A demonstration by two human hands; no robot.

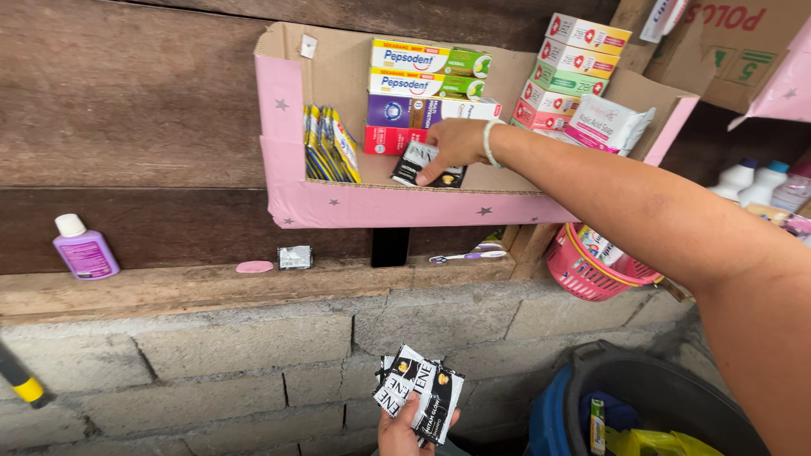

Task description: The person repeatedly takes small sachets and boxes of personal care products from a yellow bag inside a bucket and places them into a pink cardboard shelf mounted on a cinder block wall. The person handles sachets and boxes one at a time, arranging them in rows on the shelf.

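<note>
My right hand (pixel 454 145) reaches into a pink-edged cardboard box (pixel 372 205) on the wooden wall and presses its fingers on a black-and-white sachet (pixel 416 160) lying inside. A white bracelet circles that wrist. My left hand (pixel 411 431), low at the frame's bottom, grips a fan of several black-and-white sachets (pixel 420 388) of the same kind. In the box, stacked toothpaste cartons (pixel 427 89) stand behind the right hand, and yellow-and-blue sachets (pixel 329 145) lean to its left.
Red-and-white soap cartons (pixel 568 72) and a white packet (pixel 606 123) fill the box's right end. On the wooden ledge sit a purple bottle (pixel 84 251), a pink soap piece (pixel 254 267), a small sachet (pixel 295 257), a toothbrush (pixel 467 256). A pink basket (pixel 589 272) and dark bucket (pixel 659 397) are at right.
</note>
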